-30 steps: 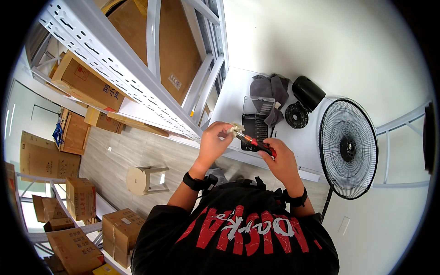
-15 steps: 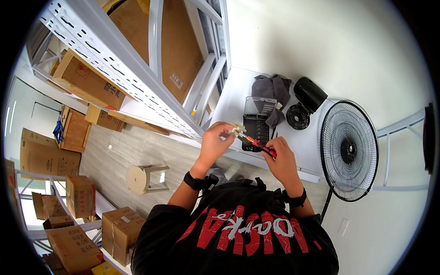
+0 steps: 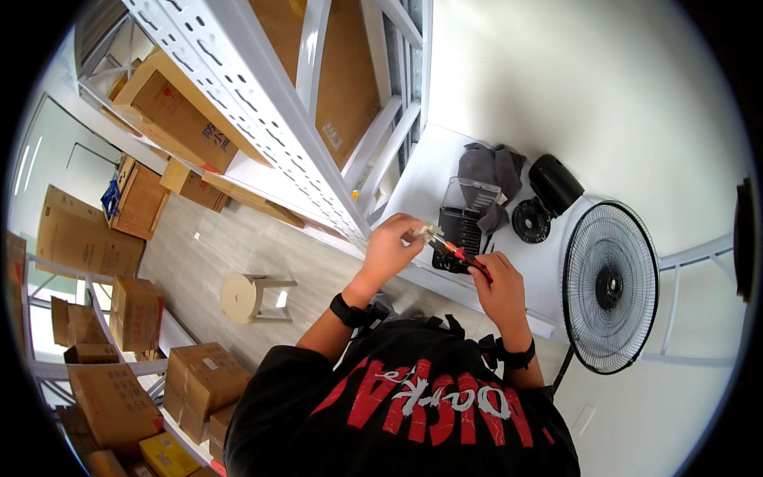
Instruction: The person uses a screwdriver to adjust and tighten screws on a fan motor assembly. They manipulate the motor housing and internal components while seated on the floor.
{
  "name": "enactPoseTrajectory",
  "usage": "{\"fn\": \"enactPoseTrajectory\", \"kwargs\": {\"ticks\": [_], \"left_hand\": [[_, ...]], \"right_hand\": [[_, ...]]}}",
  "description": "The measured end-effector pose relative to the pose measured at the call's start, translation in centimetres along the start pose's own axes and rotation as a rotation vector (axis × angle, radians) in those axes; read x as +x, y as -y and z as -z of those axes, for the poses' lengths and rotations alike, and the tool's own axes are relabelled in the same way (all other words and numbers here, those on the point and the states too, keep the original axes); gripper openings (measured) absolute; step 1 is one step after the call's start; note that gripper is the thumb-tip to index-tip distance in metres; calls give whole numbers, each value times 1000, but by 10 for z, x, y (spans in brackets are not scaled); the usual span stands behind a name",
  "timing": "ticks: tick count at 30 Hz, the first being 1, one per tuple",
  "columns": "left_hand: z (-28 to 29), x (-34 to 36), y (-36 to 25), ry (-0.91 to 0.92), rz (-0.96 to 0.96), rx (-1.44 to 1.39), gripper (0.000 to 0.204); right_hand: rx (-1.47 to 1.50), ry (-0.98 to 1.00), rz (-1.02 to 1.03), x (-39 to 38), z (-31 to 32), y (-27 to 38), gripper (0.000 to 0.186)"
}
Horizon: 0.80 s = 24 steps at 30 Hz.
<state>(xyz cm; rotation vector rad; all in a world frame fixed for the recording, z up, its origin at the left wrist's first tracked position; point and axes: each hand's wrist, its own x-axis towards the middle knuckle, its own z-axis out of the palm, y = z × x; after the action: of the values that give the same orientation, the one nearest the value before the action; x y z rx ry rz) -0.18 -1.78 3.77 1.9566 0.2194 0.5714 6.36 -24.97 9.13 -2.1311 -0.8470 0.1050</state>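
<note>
A small cream-coloured part [image 3: 430,232], its exact kind too small to make out, is pinched in the fingers of my left hand [image 3: 391,250]. My right hand [image 3: 501,286] is closed round the handle of a red-and-black screwdriver [image 3: 461,254]. The screwdriver points up and left, its tip end at the cream part; whether it sits in a screw is too small to see. Below both hands, on the white table [image 3: 421,171], lies a black tool case [image 3: 450,220] with a raised clear lid [image 3: 463,191] and rows of slots.
Behind the case lies a grey cloth [image 3: 497,163], beside a black fan motor housing [image 3: 555,184] and round black base piece [image 3: 531,221]. A large fan grille [image 3: 610,286] stands at the right. White shelving [image 3: 262,111] rises at the left; a stool [image 3: 242,298] stands on the floor.
The whole view has shifted slightly, so the table and shelves sit further right and lower. Both hands keep their hold on the cream part and the screwdriver.
</note>
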Motion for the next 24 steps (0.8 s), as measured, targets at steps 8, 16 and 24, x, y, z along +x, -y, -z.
{"fn": "enactPoseTrajectory", "kwargs": {"ticks": [8, 16, 24], "left_hand": [[1, -1, -4, -10, -30, 42, 21], [2, -5, -6, -46, -43, 48, 22], [6, -10, -4, -89, -70, 59, 22]], "right_hand": [[35, -80, -4, 1, -6, 10, 17], [-120, 56, 49, -3, -7, -13, 21], [-51, -5, 40, -4, -10, 3, 23]]}}
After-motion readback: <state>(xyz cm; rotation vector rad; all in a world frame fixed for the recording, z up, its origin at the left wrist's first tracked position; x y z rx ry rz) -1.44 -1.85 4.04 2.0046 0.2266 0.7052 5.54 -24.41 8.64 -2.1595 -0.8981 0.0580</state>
